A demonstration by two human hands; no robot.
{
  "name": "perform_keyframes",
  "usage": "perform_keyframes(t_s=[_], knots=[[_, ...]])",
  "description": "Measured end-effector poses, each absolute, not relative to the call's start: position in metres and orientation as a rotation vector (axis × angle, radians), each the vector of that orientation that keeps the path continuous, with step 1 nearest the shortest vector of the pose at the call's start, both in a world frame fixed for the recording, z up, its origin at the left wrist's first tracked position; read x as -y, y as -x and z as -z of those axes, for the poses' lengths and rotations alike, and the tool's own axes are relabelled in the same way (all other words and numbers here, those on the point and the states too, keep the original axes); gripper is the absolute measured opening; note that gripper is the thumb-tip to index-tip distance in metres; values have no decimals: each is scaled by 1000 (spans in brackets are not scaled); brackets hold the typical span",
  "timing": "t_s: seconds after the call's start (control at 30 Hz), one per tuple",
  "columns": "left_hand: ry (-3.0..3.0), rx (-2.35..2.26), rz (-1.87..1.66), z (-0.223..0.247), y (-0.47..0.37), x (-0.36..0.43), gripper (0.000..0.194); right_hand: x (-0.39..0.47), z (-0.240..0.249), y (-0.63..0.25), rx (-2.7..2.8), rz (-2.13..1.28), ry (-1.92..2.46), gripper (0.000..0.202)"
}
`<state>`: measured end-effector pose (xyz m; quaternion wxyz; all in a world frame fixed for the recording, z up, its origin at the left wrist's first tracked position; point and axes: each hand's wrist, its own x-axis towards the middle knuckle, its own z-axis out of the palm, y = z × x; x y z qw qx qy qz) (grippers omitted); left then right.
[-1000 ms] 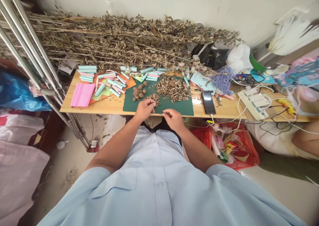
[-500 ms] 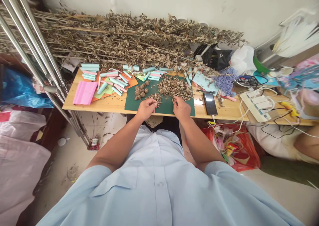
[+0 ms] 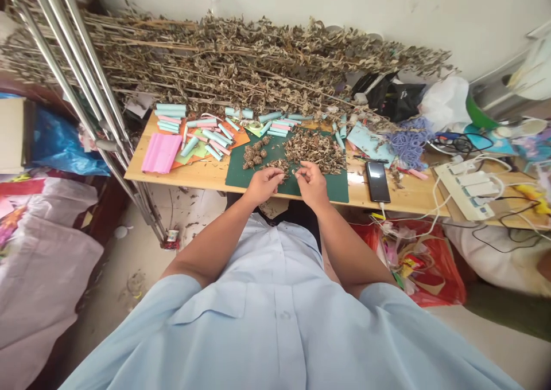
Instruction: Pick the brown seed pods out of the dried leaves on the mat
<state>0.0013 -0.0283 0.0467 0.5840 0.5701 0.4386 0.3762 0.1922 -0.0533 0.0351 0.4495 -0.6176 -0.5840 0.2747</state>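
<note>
Light-blue button-up shirt (image 3: 275, 327), short sleeves (image 3: 183, 289), chest pocket (image 3: 221, 304)

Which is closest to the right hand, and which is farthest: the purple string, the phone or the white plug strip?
Nearest the right hand first:
1. Phone, just to its right.
2. Purple string, farther right and toward the wall.
3. White plug strip, farthest right.

Mat (image 3: 241, 178) on table (image 3: 404, 198). On mat: balls (image 3: 255, 153) left, leaf pile (image 3: 316, 152) right, small pile (image 3: 278, 164) between, nearer. Paper rolls (image 3: 210, 136) left and far of mat. Phone (image 3: 378, 182) right of mat, power strip (image 3: 462, 186) farther right, yarn (image 3: 412, 143) beyond phone. Stalks (image 3: 241, 63) along far side. Bag (image 3: 450, 264) below table, right.
</note>
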Motion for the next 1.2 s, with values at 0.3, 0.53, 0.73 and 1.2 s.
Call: perform_keyframes(t_s=[0.3, 0.53, 0.73, 1.2], knots=[[-1412, -1044, -879, -56, 2, 30, 23, 52, -47, -167, 1705, -656, 1435, 42], [-1342, -1045, -899, -50, 0, 28, 21, 50, -41, -169, 1618, -657, 1443, 40], [-1331, -1037, -901, -47, -1, 27, 21, 50, -38, -166, 1643, -658, 1397, 39], [-1338, -1037, -904, -46, -1, 26, 20, 43, -34, -157, 1378, -733, 1430, 33]])
